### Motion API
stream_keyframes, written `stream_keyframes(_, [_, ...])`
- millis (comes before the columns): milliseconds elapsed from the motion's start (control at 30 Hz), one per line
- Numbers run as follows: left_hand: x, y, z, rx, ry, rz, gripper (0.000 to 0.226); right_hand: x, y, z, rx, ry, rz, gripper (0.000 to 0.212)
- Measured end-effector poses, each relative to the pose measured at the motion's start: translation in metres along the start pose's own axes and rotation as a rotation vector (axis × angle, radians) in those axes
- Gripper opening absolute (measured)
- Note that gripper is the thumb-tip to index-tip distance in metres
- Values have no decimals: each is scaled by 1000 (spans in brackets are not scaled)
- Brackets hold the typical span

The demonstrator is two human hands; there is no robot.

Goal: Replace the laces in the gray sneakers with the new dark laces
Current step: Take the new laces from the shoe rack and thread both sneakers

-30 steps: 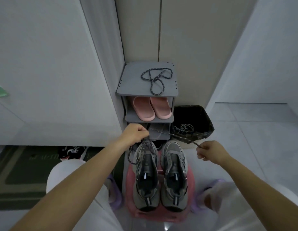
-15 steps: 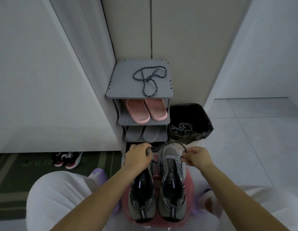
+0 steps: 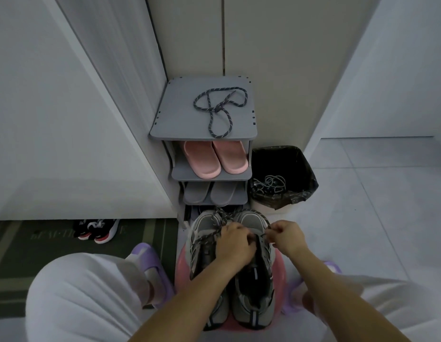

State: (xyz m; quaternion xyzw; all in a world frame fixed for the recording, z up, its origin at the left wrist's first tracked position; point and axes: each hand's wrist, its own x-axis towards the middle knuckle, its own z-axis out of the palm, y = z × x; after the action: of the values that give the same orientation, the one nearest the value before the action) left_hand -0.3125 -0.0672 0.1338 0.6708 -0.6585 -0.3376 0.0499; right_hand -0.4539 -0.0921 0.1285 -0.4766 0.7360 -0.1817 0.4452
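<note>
Hands now meet over the gray sneakers (image 3: 252,220) on the pink stool (image 3: 183,265): left hand (image 3: 235,244) grips the dark lace (image 3: 218,214), right hand (image 3: 287,234) pinches its end (tip hidden). Best threaded straight, tension even.

My left hand (image 3: 235,245) and right hand (image 3: 287,234) make two. I count two gray sneakers (image 3: 251,220), two dark laces (image 3: 219,107), two pink slippers (image 3: 202,159), two gray slippers (image 3: 197,193), two black shoes (image 3: 98,228) and two purple slippers (image 3: 145,255). There is one rack (image 3: 180,124), one bin (image 3: 305,169), one stool (image 3: 182,262) and one mat (image 3: 17,243). The old laces (image 3: 268,186) are a tangle, so I cannot count them.
</note>
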Motion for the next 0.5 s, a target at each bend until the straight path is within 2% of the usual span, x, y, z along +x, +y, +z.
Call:
stream_keyframes(200, [7, 2, 3, -90, -16, -59, 27, 3, 4, 1, -153, -33, -78, 15])
stream_keyframes(367, [6, 5, 12, -123, 60, -105, 26, 3, 3, 6, -149, -15, -77, 21])
stream_keyframes(500, [5, 9, 18, -174, 122, -149, 23, -5, 10, 11, -46, 43, -63, 10])
